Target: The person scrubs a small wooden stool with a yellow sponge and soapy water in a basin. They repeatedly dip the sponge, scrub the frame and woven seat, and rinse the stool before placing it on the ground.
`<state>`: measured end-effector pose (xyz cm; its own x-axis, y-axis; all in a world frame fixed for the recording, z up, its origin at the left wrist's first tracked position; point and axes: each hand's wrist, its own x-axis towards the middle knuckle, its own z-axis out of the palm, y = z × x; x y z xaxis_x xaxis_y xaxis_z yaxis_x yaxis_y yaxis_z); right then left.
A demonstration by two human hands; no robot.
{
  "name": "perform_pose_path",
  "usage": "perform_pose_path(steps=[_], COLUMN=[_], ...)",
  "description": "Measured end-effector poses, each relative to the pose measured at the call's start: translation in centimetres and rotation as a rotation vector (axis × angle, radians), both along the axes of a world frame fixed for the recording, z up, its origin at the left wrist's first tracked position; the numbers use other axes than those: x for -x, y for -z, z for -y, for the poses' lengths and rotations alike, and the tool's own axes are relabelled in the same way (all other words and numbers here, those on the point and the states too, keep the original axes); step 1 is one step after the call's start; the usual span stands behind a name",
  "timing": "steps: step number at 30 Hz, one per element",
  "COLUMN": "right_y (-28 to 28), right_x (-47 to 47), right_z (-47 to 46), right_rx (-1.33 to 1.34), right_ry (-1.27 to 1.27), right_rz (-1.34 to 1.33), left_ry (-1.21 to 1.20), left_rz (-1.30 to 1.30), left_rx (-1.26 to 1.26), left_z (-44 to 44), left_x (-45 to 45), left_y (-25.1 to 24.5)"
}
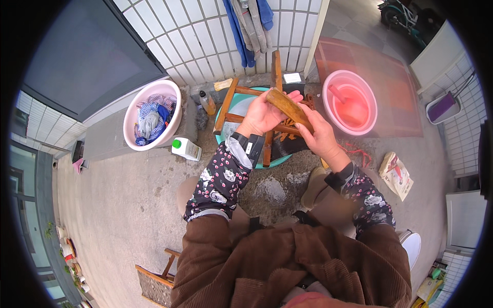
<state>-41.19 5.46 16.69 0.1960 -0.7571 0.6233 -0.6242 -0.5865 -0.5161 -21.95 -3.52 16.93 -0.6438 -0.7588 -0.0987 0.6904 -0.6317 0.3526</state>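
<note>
My right hand [321, 136] grips the lower end of a brown, wood-like bar [287, 107]. Under the bar's upper end, my left hand [265, 115] lies palm up with its fingers stretched out. Below both hands, a wooden stool frame [242, 117] stands tilted over a teal basin [225, 133], its legs pointing several ways. A dark piece with an orange-brown pattern [289, 136] shows at the basin's right side, partly hidden by my right hand. What the basin holds is mostly covered by the frame and hands.
A pink basin of clothes [129, 129] stands left, near a white bottle with a green cap [188, 149] and an amber bottle [208, 104]. On the right are a pink basin with a dipper [369, 123], red cord [360, 152] and a printed bag [396, 175]. Cloths [250, 30] hang ahead.
</note>
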Motion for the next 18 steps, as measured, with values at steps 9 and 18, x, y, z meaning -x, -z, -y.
perform_pose_path(steps=[9,18], right_y=[0.4,1.0], right_x=[3.0,1.2], right_z=[0.2,2.2], right_rx=[-0.245,-0.376], right_ry=[0.213,0.087], right_rz=[-0.255,-0.034], left_ry=[-0.012,-0.067], left_rz=[0.050,0.028], left_rx=[0.178,0.107], left_z=[-0.5,-0.8], left_x=[-3.0,-3.9], left_y=[-0.6,0.3])
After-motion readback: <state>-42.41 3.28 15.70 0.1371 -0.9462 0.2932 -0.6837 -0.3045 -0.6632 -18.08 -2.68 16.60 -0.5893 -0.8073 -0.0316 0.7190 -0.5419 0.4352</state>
